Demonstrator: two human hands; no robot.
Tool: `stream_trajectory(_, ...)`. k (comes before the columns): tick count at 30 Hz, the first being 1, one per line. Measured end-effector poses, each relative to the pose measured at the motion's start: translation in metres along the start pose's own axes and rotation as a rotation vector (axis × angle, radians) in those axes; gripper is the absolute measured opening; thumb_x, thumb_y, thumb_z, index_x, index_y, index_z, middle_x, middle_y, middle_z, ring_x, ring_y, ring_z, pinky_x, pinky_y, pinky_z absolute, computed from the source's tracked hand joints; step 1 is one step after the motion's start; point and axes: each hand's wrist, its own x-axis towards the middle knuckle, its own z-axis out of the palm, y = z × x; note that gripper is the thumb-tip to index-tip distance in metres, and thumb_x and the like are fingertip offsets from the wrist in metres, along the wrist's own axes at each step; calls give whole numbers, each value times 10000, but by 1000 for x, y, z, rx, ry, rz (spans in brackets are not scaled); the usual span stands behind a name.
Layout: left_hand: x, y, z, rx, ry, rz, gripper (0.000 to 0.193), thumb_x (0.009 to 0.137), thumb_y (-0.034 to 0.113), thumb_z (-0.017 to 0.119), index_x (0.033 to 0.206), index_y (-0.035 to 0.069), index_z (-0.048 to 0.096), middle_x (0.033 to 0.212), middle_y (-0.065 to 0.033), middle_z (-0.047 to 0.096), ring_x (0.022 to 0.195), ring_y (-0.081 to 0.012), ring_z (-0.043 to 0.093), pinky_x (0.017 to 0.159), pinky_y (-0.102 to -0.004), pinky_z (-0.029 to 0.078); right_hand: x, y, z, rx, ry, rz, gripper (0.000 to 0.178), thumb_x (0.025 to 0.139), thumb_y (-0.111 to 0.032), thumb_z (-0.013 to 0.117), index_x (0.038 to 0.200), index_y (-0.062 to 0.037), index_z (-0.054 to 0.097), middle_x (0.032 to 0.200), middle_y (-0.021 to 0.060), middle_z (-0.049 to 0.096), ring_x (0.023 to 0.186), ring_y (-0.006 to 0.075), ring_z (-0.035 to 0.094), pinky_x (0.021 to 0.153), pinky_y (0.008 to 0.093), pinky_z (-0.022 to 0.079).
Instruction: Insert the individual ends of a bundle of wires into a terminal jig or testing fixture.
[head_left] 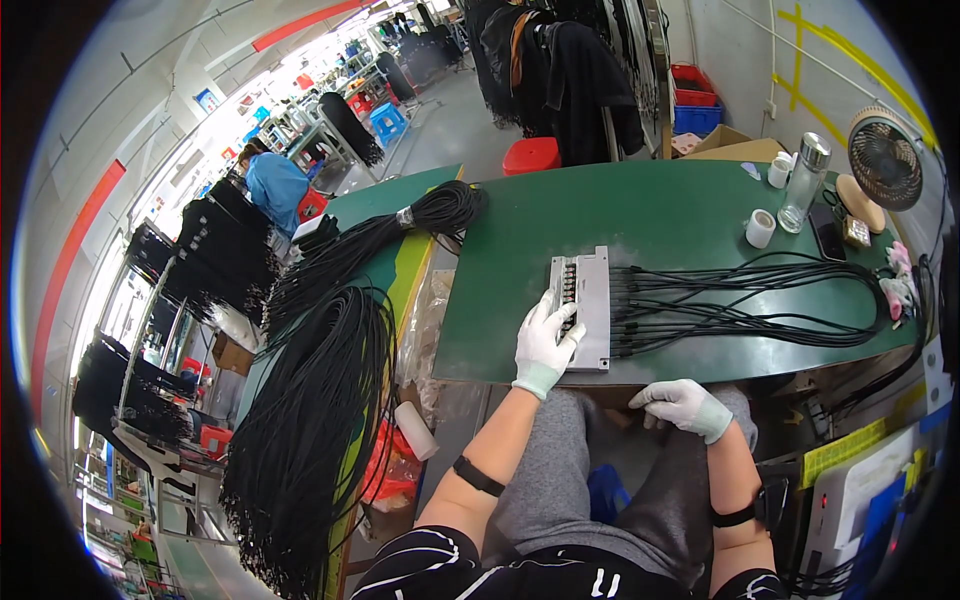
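A grey metal test block point(594, 310) with a row of small sockets down its left side lies on the green table. My left hand point(547, 343), in a white glove, rests on the block's lower left part, fingers stretched over the socket row. Several black cables point(740, 305) run from the block's right side and loop back at the table's right end. My right hand point(686, 408), also gloved, is above my lap just off the table's front edge. Its fingers are loosely bent and apart, and I see nothing in them.
Large bundles of black cables point(310, 420) lie on a side table at left. At the back right stand a glass bottle point(804, 185), a white roll point(760, 228), a phone point(828, 232) and a fan point(886, 158). A co-worker in blue point(275, 188) sits farther off.
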Motion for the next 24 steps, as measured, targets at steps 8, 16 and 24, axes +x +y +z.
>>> stream_trajectory(8, 0, -1, 0, -20, -4, -1, 401, 846, 323, 733, 1191, 117, 729, 1450, -257, 516, 1309, -397, 512, 1099, -460, 419, 0, -2, 2, 30, 20, 18, 288, 919, -73, 541, 1124, -1, 730, 855, 50, 718, 708, 96, 643, 632, 234, 499)
stream_trajectory(16, 0, 0, 0, -15, -6, -13, 403, 845, 323, 735, 1193, 119, 730, 1452, -249, 516, 1310, -395, 511, 1097, -461, 421, 0, 0, -1, -9, 0, 37, 296, 936, -106, 548, 1151, 14, 713, 847, 78, 727, 762, 123, 672, 695, 257, 525)
stream_trajectory(24, 0, 1, 0, -13, -8, -12, 406, 843, 323, 738, 1192, 114, 729, 1454, -248, 515, 1310, -396, 511, 1097, -464, 420, -1, -2, -1, -1, 4, 25, 302, 938, -107, 544, 1159, 17, 708, 843, 75, 728, 763, 122, 672, 700, 256, 524)
